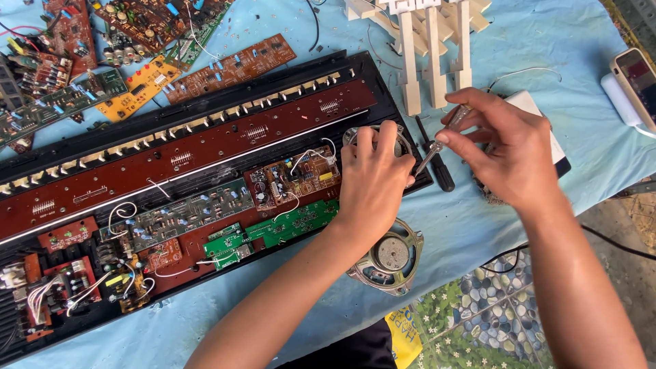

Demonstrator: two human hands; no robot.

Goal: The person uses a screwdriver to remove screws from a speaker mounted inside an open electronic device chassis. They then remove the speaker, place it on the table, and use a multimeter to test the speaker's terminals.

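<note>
1. Hands: left hand (372, 181) lies over a round speaker (396, 140) seated at the right end of the opened keyboard case (205, 205), fingers curled down on its rim. Right hand (509, 154) pinches a screwdriver (437, 154) with narrow fingers, tip angled down toward the speaker's edge just beside the left hand.

2. Progress, judged from layout: case is open, long brown key-contact board (171, 160) and smaller green board (287, 222) exposed, wires loose. A second speaker (391, 256) already sits out of the case on the counter (478, 225), near the person's left forearm. White keys (430, 48) lie removed in a stack at the top. Strip-down looks well advanced; the speaker under the hand is seemingly not yet free, and the boards remain in place.

3. Loose circuit boards (102, 55), brown, orange and green, piled top left.

4. Spare black-handled screwdriver (437, 167) lies under the right hand.

5. Packages and labels: phone in pale case (639, 82) at right edge, screen lit; yellow printed patch (403, 335) at bottom centre, lettering not recorded.
</note>
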